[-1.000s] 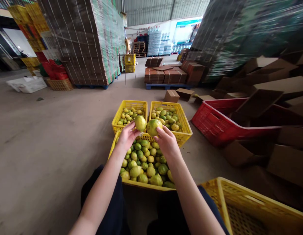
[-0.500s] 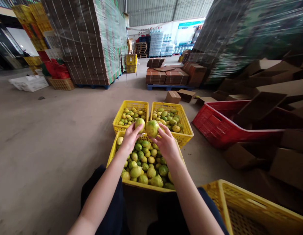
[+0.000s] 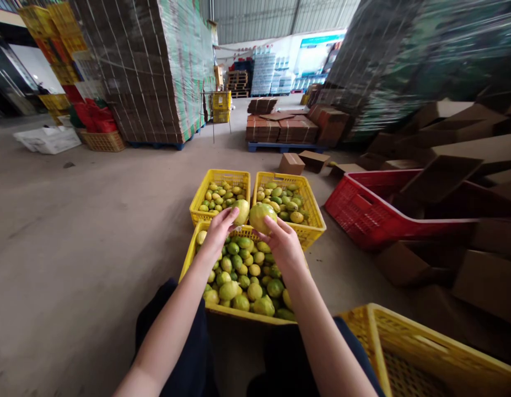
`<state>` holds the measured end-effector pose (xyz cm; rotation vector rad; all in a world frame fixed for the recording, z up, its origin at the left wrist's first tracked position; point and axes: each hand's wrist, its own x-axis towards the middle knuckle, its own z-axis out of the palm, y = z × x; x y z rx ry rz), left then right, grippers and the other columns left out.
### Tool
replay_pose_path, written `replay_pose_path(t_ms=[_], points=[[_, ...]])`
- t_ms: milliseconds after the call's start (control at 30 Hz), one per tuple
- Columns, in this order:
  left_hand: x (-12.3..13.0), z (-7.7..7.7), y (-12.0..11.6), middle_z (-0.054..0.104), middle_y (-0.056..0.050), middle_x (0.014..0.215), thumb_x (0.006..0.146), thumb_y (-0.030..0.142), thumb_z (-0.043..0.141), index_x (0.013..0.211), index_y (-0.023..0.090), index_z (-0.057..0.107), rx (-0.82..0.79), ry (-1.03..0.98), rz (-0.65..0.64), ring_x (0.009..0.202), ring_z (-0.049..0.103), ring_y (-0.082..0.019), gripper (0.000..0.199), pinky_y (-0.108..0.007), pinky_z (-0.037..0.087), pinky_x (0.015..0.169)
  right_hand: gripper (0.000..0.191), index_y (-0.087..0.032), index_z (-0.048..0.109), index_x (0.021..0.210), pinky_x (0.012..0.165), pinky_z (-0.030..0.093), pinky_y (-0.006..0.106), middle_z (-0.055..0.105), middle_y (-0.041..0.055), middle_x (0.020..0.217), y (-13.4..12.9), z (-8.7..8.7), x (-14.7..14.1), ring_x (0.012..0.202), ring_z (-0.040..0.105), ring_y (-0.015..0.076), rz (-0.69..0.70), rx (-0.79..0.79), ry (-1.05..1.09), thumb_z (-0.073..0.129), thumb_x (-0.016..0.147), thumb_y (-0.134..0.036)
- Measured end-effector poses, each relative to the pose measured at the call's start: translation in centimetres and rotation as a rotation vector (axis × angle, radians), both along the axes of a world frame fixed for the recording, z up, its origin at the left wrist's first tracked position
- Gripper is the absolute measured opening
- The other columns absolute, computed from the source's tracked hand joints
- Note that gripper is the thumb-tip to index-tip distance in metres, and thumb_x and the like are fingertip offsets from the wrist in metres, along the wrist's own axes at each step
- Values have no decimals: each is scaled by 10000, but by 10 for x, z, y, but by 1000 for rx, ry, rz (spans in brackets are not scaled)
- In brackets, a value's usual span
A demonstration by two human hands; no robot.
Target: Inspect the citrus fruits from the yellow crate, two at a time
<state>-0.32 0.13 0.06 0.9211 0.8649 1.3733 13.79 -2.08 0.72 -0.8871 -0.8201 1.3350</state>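
Note:
My left hand [image 3: 221, 230] is closed round a yellow-green lemon [image 3: 241, 212]. Just to its right, my right hand [image 3: 281, 240] grips a larger yellow-green lemon [image 3: 261, 217]. Both fruits are held up close together over the far rim of the near yellow crate [image 3: 255, 316], which is full of green and yellow lemons [image 3: 254, 291]. Behind it stand two more yellow crates side by side, the back left crate [image 3: 194, 208] and the back right crate [image 3: 317, 216], each holding smaller-looking fruit.
At the right is a red crate [image 3: 354, 212] with cardboard boxes [image 3: 487, 275] around it. Another yellow crate [image 3: 375, 342] is at the lower right. Flattened cartons [image 3: 299, 131] lie on a blue pallet [image 3: 280, 148] farther back, between tall wrapped stacks [image 3: 143, 71].
Both lemons have turned in my fingers and show different sides. The one in my right hand has shifted slightly right, and so has the one in my left hand.

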Motion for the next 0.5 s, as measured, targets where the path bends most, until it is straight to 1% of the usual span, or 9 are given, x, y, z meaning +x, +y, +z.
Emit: replay_pose_path(t_ms=[67, 167, 233, 300, 400, 500], points=[[-1, -3, 2, 665, -31, 962, 696, 421, 673, 906, 192, 601, -40, -35, 42, 887, 623, -175, 319, -273, 497, 737, 258, -224, 687, 842, 675, 541, 303, 689, 7, 881, 1, 0, 1, 819, 641, 191, -20, -17, -17, 702, 639, -383], [-1, -7, 4, 673, -37, 919, 739, 414, 635, 912, 197, 575, -108, -75, 74, 841, 642, -175, 284, -294, 512, 728, 234, -237, 678, 787, 592, 522, 268, 686, 0, 804, 4, -2, 0, 711, 633, 166, -47, -49, 26, 719, 604, -378], [-2, -8, 4, 677, -51, 911, 761, 413, 611, 912, 192, 584, -134, -78, 82, 852, 644, -183, 269, -307, 516, 744, 214, -236, 669, 747, 595, 523, 274, 682, 5, 786, 6, -5, -1, 677, 627, 159, -48, -43, 35, 722, 596, -376], [-1, -6, 3, 677, -63, 933, 756, 419, 616, 931, 187, 602, -120, -38, 65, 876, 641, -194, 291, -317, 517, 760, 197, -235, 663, 732, 621, 534, 297, 681, 16, 805, 8, -8, -2, 695, 632, 170, -52, -1, -3, 698, 623, -395], [-1, 0, 0, 666, -69, 995, 681, 369, 701, 948, 176, 625, -77, 58, 32, 888, 637, -205, 339, -318, 517, 772, 192, -239, 661, 756, 653, 543, 313, 680, 19, 837, 9, -11, -1, 747, 641, 180, -27, 39, -31, 659, 665, -408], [-1, 6, -3, 653, -71, 1041, 627, 313, 748, 943, 164, 641, -77, 89, 51, 876, 637, -203, 365, -317, 519, 774, 212, -252, 651, 837, 675, 545, 301, 679, 1, 883, 9, -10, 0, 741, 645, 161, 24, -1, 51, 672, 662, -371]])
